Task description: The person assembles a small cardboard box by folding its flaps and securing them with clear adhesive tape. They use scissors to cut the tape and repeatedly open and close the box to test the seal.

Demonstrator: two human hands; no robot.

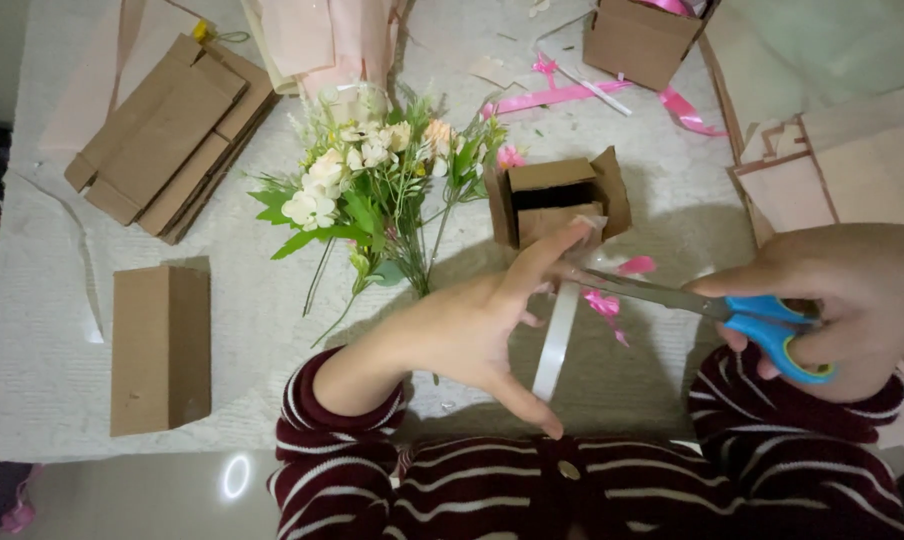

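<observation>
The left hand [472, 335] stretches a clear strip of tape [555, 340] upright between forefinger and thumb above the counter [52, 350], while the right hand [852, 300], its grip closed around blue-handled scissors [712, 308], points the blades leftward across the strip's top.

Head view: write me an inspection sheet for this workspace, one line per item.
Surface: white textured table, mostly covered.
Job's things: roll of clear tape stretched in the left hand; blue-handled scissors in the right hand, blades open at the tape.
Clutter: artificial flower bunch; small open cardboard box; closed box; stack of flat cartons; pink ribbon scraps; another open box; pink paper sheets.
Grippers: both hands bare, each gripping its item.
Cables: nothing seen.
Surroundings: grey floor at the near edge; striped sleeves.
</observation>
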